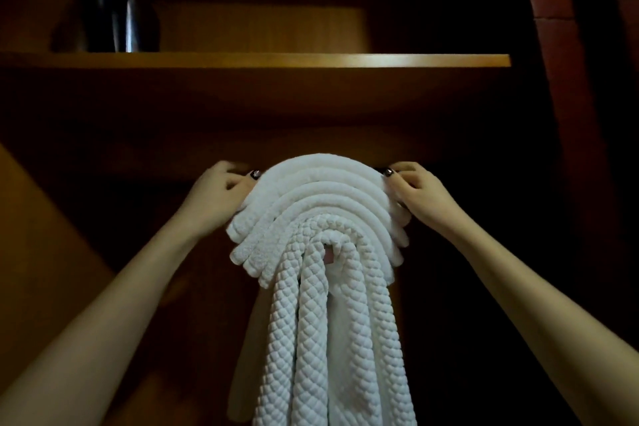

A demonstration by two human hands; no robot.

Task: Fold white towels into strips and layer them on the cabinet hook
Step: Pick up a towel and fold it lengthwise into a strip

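Several white towels folded into strips [321, 197] hang stacked in arches over a hook [328, 254], of which only a small pinkish part shows under the innermost towel. The inner strips have a quilted diamond weave [311, 339] and hang down long. My left hand [221, 194] grips the left side of the outer arches, fingers curled behind the towels. My right hand [415, 192] grips the right side the same way, thumb on top.
A wooden shelf [345, 60] runs across above the towels, with a dark shiny vessel [121, 10] and a wooden box [262, 28] on it. A reddish cabinet side [567, 79] stands at the right. The cabinet interior is dark.
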